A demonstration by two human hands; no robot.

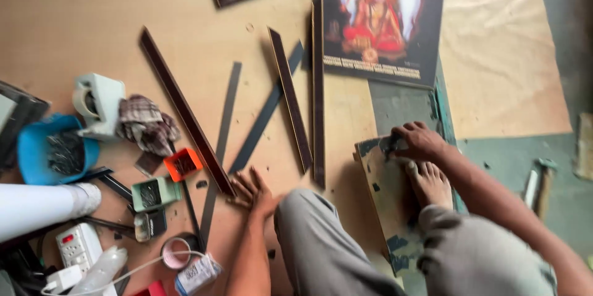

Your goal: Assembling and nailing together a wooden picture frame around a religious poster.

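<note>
Plywood floor [92, 18] strewn with frame strips [185, 111].

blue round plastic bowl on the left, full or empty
Not empty: the blue round plastic bowl holds a dark heap of small metal pieces, probably nails, covering much of its bottom. It is not filled to the rim.

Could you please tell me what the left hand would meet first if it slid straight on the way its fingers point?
Probably the long dark-brown wooden frame strip lying diagonally on the floor: the left hand lies flat, fingertips almost at the strip's lower end.
</note>
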